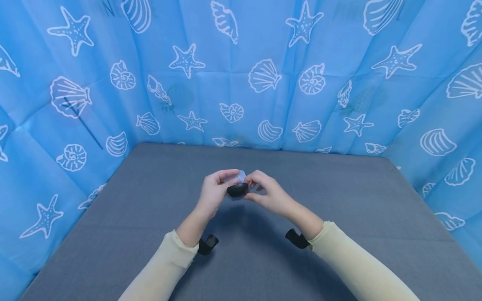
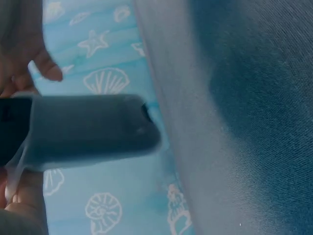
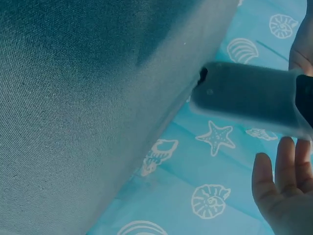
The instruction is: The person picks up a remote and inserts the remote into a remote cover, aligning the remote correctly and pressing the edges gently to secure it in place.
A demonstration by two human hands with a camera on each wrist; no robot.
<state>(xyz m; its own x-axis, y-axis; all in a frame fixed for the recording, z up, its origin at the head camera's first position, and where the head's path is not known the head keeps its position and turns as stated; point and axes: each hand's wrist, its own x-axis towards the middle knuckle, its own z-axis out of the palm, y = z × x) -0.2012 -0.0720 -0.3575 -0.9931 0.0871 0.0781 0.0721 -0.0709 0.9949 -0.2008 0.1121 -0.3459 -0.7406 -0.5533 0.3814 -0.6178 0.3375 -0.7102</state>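
Both hands meet over the middle of the table at a flat, dark, phone-like object (image 1: pixel 237 190) in a translucent case (image 2: pixel 88 129). In the head view I see its black end nearly edge-on. My left hand (image 1: pixel 215 190) grips the case from the left, thumb near the black end. My right hand (image 1: pixel 272 192) pinches at the right edge with thumb and fingers. The case's far end, with a small corner cutout, points down in both wrist views. A thin lip of case stands away from the dark body near the left hand.
A grey cloth-covered table (image 1: pixel 150 188) lies beneath, with a blue shell-patterned curtain (image 1: pixel 211 92) around its back and sides. Black wrist mounts (image 1: pixel 297 239) hang below both sleeves. The hands cast a shadow on the cloth.
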